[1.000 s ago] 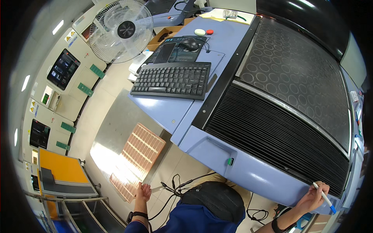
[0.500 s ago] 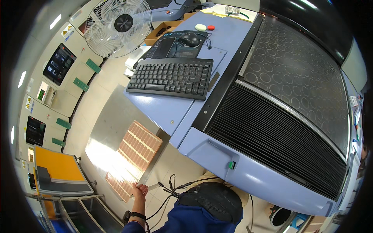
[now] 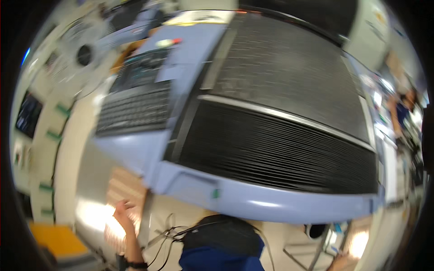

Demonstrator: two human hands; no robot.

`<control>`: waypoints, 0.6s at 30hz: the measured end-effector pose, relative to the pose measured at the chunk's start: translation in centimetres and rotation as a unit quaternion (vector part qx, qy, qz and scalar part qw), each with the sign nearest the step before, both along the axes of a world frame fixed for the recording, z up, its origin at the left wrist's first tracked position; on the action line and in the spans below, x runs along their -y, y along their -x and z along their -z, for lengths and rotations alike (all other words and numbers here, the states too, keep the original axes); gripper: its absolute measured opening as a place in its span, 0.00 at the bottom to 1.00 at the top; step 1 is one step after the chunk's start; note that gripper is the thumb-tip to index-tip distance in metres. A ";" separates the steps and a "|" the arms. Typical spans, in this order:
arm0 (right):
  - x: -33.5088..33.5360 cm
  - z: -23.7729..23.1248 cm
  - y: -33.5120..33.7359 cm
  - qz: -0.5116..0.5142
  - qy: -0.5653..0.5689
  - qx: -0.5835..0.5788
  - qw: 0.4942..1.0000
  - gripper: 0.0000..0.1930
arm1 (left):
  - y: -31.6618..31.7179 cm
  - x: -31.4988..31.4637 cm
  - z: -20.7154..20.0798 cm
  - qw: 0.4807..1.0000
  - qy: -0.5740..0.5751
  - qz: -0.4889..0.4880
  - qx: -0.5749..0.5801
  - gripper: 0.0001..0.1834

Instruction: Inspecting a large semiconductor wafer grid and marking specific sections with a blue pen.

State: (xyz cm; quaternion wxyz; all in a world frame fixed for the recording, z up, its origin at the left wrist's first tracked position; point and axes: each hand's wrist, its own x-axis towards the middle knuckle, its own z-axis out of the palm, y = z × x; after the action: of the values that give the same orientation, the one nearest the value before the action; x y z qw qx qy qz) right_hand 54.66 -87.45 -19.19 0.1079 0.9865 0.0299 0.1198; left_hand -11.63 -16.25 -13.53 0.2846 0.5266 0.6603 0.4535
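My left hand (image 3: 123,214) is over a copper-coloured panel (image 3: 122,183) with a striped grid pattern, which lies on a shiny metal sheet (image 3: 92,174) at the lower left. Its fingers look loosely apart, and I see nothing held in them. Whether they touch the panel I cannot tell. At the lower right edge, my right hand (image 3: 342,262) shows only in part beside another copper-coloured panel (image 3: 360,232), which has a bright glare on it. Blur and the picture's edge hide its fingers.
A blue machine (image 3: 266,201) with a black ribbed front (image 3: 275,149) and a dark flat bed (image 3: 294,72) stands ahead. On its left side lies a black keyboard (image 3: 135,108). A fan (image 3: 83,55) is beyond. Cables (image 3: 169,232) hang by my waist. Another person (image 3: 402,110) is far right.
The view has swung to the right and blurred. My left hand has moved from the panel's near edge farther up over it. My right hand and the panel beside it have come into view.
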 end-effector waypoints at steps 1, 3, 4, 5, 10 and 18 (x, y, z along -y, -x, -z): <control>1.4 0.7 -0.7 0.005 0.039 0.014 0.999 0.20 | 0.9 -0.9 0.5 0.996 -0.073 0.036 -0.026 0.27; -3.8 1.2 1.4 0.114 0.006 -0.053 0.992 0.17 | 4.1 -3.0 1.7 0.984 -0.148 0.103 -0.004 0.24; -10.3 -1.6 3.6 0.059 0.084 0.038 0.994 0.14 | 4.5 -3.6 0.9 0.986 -0.145 0.085 0.010 0.20; -4.4 -0.3 1.7 0.102 0.014 0.017 0.995 0.14 | 1.0 -5.3 0.4 0.961 -0.023 0.091 0.260 0.16; -12.1 -3.1 4.0 0.124 -0.148 -0.004 0.981 0.21 | -10.8 -3.9 -9.9 0.927 -0.328 0.143 -0.110 0.24; -11.7 -11.5 5.3 0.116 -0.215 0.179 0.953 0.15 | -18.1 -5.4 -12.6 0.843 -0.452 0.210 -0.204 0.24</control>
State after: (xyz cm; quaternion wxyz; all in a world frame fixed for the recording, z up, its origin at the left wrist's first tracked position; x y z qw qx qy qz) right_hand 49.37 -75.79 -7.72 -0.0898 0.9453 -0.1308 0.2850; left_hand 6.44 -10.89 -0.90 -0.0374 0.8036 0.2988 0.5133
